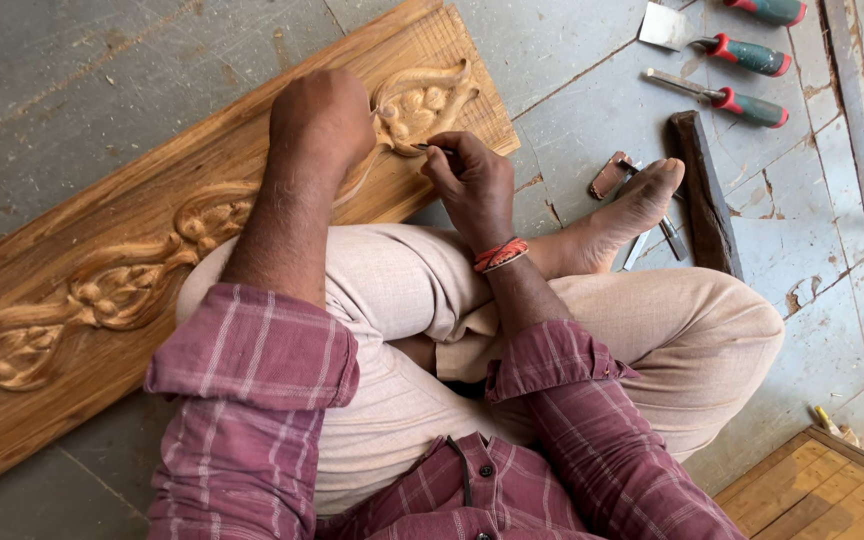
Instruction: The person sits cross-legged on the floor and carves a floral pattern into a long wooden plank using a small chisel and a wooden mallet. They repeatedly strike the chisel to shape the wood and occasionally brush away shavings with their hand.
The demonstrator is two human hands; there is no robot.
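A long wooden plank (102,230) with a carved leaf-and-flower relief lies on the floor across my lap. My left hand (322,115) rests as a fist on the carving near its right end. My right hand (472,180), with a red thread band at the wrist, is shut on a thin dark carving tool (430,149) whose tip touches the carved flower (417,105). I sit cross-legged in beige trousers and a maroon checked shirt.
Several chisels with green and red handles (747,55) lie on the grey floor at the upper right. A dark wooden block (707,195) and small metal tools (612,175) lie by my bare foot (632,210). Another wooden board (822,490) shows at the bottom right.
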